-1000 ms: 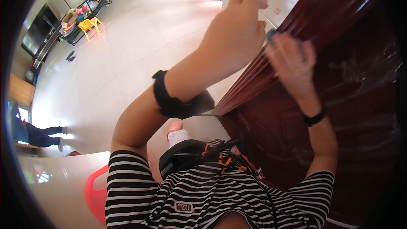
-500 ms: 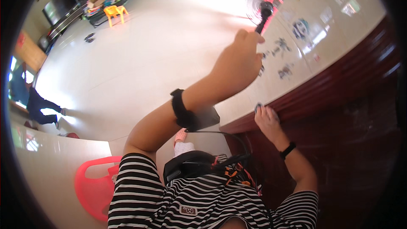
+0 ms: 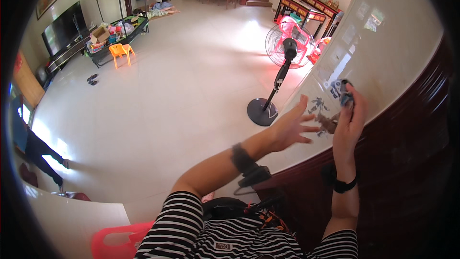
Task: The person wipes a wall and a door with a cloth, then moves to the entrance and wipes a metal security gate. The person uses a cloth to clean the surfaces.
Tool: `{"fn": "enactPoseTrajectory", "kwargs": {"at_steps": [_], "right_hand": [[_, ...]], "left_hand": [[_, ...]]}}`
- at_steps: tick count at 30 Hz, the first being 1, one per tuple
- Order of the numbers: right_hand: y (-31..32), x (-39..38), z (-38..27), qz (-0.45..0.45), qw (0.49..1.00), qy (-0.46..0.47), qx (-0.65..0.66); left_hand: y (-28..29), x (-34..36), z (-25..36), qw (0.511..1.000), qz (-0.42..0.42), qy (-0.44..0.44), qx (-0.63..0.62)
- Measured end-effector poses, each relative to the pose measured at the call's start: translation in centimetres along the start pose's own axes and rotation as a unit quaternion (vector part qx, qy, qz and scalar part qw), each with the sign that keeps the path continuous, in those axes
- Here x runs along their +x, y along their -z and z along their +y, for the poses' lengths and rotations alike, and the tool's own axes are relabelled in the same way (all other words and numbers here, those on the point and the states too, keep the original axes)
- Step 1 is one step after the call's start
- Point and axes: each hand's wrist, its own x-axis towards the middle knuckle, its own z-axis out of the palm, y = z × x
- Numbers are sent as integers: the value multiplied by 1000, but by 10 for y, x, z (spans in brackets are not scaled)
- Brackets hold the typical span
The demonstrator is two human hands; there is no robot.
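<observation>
- Head view: two hands of the wearer are up over a pale tiled surface (image 3: 402,29).
- Left hand (image 3: 291,127): fingers spread wide and blurred by motion, with nothing seen in its grasp.
- Right hand (image 3: 352,117): fingers and thumb closed round one grey-blue item (image 3: 346,98), too small and covered to identify; it is just beside a panda sticker (image 3: 336,88) on the tiles.
- Wrists: one black band on each; the left one also carries a dark block.
- Counted round the room: one standing fan (image 3: 289,48), one orange chair (image 3: 120,50), one TV (image 3: 63,26), two dark shoes (image 3: 92,79) and one other person (image 3: 36,146), partly cut off at left.
- Pink chairs: one (image 3: 289,20) behind the fan, one (image 3: 103,241) at lower left.
- Half a second ago the left hand was curled and covered part of the fan; now its fingers are splayed and the fan shows down to its base.
- Right hand then was low at the edge of the dark red panel (image 3: 397,163); now it is up by the sticker.
- Containers: one low dark frame (image 3: 101,62) holds a cardboard box (image 3: 100,35) and mixed coloured goods; the box's contents cannot be made out.
</observation>
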Motion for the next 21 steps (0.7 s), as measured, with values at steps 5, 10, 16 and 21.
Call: {"fn": "enactPoseTrajectory", "kwargs": {"at_steps": [5, 10, 16, 21], "right_hand": [[-34, -33, -23, -263, 921, 108, -266], [28, -36, -31, -234, 924, 59, -295], [134, 14, -24, 77, 861, 188, -466], [146, 34, 11, 118, 816, 229, -517]], "left_hand": [[27, 26, -7, 963, -161, -21, -215], [51, 37, -15, 916, -122, 88, -373], [4, 102, 36, 877, 96, -396, 254], [-23, 167, 38, 578, 72, -605, 543]]}}
